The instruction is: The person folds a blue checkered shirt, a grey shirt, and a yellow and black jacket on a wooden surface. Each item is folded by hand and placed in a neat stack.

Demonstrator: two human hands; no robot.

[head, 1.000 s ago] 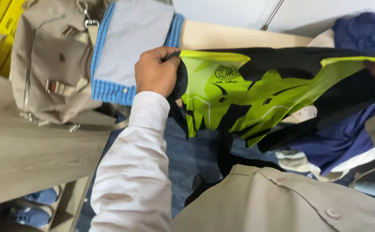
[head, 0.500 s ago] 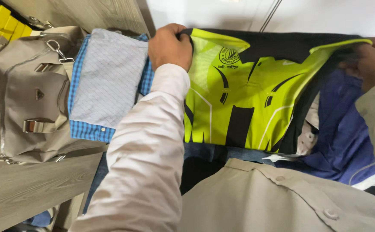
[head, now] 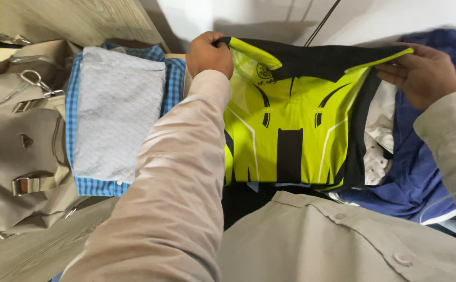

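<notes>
A neon yellow-green and black sports jersey (head: 285,125) hangs spread out in front of me. My left hand (head: 209,55) grips its upper left corner at the shoulder. My right hand (head: 426,73) pinches its upper right edge. Both arms wear pale beige sleeves. Under and behind the jersey lie a white garment (head: 379,136) and a dark blue garment (head: 421,167).
A folded blue checked shirt with a light grey front (head: 115,117) lies to the left. A beige bag with metal clasps (head: 19,141) sits at the far left on a wooden surface (head: 82,18). A white wall (head: 290,15) is behind.
The jersey has been lifted and stretched flatter between both hands. The view has shifted, so the bag and folded shirt now sit lower and further left.
</notes>
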